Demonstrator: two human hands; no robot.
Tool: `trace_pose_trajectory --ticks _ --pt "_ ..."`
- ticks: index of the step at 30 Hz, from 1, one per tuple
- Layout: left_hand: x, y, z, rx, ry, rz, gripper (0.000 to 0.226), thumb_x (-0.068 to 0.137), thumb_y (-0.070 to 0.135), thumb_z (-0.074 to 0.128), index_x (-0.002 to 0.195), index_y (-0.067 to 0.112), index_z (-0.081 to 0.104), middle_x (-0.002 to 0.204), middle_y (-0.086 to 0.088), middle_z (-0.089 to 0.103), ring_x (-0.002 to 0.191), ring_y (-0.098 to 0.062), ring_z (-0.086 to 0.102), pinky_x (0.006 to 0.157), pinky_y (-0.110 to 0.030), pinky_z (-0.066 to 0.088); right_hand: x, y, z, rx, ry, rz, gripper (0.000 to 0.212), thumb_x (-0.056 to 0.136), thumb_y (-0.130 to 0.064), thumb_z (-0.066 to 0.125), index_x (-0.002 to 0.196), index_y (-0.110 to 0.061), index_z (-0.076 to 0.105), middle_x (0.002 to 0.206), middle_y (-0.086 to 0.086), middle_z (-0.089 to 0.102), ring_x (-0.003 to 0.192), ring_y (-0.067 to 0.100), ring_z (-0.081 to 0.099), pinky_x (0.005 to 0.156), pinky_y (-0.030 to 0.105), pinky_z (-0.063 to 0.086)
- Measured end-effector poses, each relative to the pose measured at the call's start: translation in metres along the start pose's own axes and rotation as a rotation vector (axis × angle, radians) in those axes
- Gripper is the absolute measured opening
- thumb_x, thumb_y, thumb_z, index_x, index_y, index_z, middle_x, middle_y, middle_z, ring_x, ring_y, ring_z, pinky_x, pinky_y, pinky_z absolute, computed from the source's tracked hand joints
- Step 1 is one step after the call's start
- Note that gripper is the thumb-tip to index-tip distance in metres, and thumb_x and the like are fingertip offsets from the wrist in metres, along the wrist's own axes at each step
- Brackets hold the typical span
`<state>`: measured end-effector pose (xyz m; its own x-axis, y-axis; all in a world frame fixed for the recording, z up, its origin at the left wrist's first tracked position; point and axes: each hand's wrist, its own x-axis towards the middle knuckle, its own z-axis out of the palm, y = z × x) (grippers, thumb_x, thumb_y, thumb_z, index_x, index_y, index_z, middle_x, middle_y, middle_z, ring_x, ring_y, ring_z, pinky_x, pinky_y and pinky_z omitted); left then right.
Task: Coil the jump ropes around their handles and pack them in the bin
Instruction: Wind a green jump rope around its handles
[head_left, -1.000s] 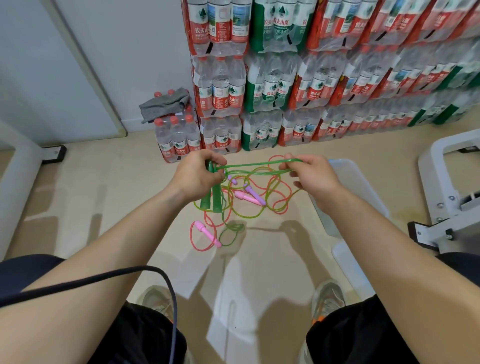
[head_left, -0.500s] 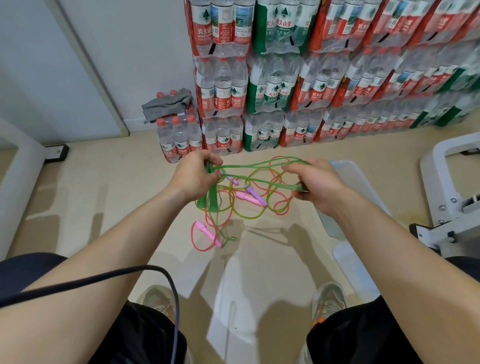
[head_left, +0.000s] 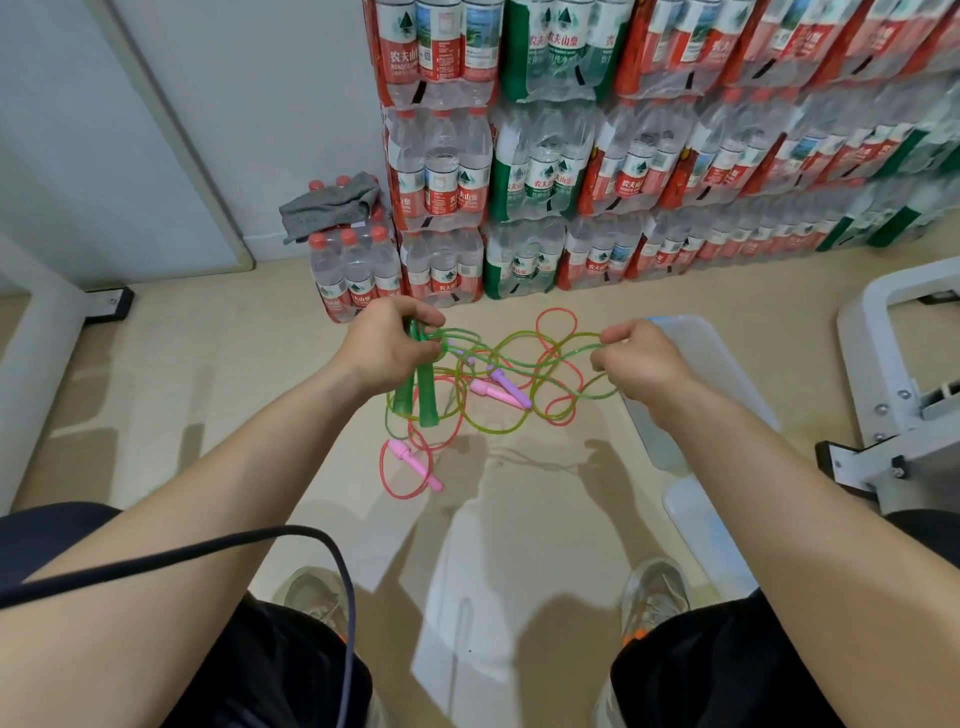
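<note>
Inventory as I read it on my head view, near to far.

1. Two shoes, left shoe (head_left: 317, 597) at 7 o'clock and right shoe (head_left: 654, 592) at 5 o'clock, on the beige floor.
2. Black cable (head_left: 208, 553), 8 o'clock, arching over the left forearm.
3. Flat translucent lid (head_left: 701, 530), 4 o'clock, on the floor.
4. Loose pink handle (head_left: 415, 465) at centre, lying inside a loop of red rope (head_left: 558, 322).
5. Left hand (head_left: 384, 348), 10 o'clock of centre: I see the fingers curled tight round the paired green handles (head_left: 423, 395), which hang downward.
6. Right hand (head_left: 639, 358), 2 o'clock of centre: fingertips pinching the green rope (head_left: 524, 358), strands stretched between both hands.
7. Second pink handle (head_left: 491, 392) and purple handle (head_left: 511, 388), touching, in the rope tangle on the floor beneath.
8. Translucent bin (head_left: 727, 374), 3 o'clock, just beyond the right hand; I cannot make out any contents.
9. White metal frame (head_left: 883, 364), far 3 o'clock.
10. Grey cloth (head_left: 330, 208), 11 o'clock, draped over a bottle pack.
11. Stacked water bottle packs (head_left: 545, 182), 12 to 2 o'clock, against the wall.
</note>
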<state>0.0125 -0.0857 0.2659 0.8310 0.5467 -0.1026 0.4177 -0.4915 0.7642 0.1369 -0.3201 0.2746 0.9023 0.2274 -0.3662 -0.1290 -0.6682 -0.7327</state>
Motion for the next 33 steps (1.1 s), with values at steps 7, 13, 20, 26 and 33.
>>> trace_pose_trajectory --ticks 7,13,20,26,33 --pt "-0.008 0.012 0.003 -0.13 -0.091 -0.019 0.024 0.083 0.004 0.078 0.102 0.018 0.071 0.101 0.001 0.066 0.093 -0.014 0.064 0.075 -0.014 0.051 -0.023 -0.014 0.007 -0.589 -0.193 -0.171 0.079 0.085 -0.021 0.067 0.153 -0.023 0.027 0.149 0.011 0.032 0.141 0.034 0.029 0.109 0.042 0.037" --pt "-0.012 0.018 0.009 -0.132 -0.089 -0.024 0.026 0.083 0.004 0.078 0.107 0.012 0.072 0.108 -0.007 0.069 0.096 -0.02 0.066 0.082 -0.022 0.056 -0.046 -0.024 0.013 -0.923 -0.27 -0.294 0.072 0.083 -0.016 0.058 0.148 -0.02 0.028 0.146 0.009 0.03 0.137 0.033 0.028 0.1 0.044 0.041" --pt "-0.014 0.022 0.018 -0.253 -0.111 -0.05 0.021 0.083 0.002 0.079 0.1 0.013 0.071 0.088 -0.005 0.07 0.076 -0.012 0.067 0.075 -0.021 0.057 -0.055 -0.025 0.038 -0.485 -0.171 -0.63 0.06 0.083 -0.042 0.063 0.14 -0.033 0.048 0.132 -0.005 0.046 0.129 0.023 0.04 0.106 0.045 0.041" --pt "-0.022 0.033 0.022 -0.394 -0.181 -0.079 0.024 0.084 -0.004 0.075 0.105 0.007 0.071 0.102 -0.021 0.073 0.094 -0.03 0.073 0.087 -0.036 0.06 -0.041 -0.01 0.048 -0.388 -0.057 -0.604 0.04 0.087 -0.04 0.071 0.122 -0.026 0.058 0.114 -0.008 0.057 0.107 0.017 0.056 0.089 0.038 0.047" --pt "-0.024 0.034 0.021 -0.421 -0.217 -0.074 0.026 0.083 -0.008 0.074 0.102 0.01 0.069 0.106 -0.025 0.071 0.086 -0.021 0.071 0.082 -0.03 0.06 -0.036 -0.01 0.049 -0.117 -0.077 -0.536 0.018 0.086 -0.02 0.077 0.099 -0.024 0.067 0.08 -0.015 0.062 0.073 -0.001 0.057 0.064 0.012 0.041"
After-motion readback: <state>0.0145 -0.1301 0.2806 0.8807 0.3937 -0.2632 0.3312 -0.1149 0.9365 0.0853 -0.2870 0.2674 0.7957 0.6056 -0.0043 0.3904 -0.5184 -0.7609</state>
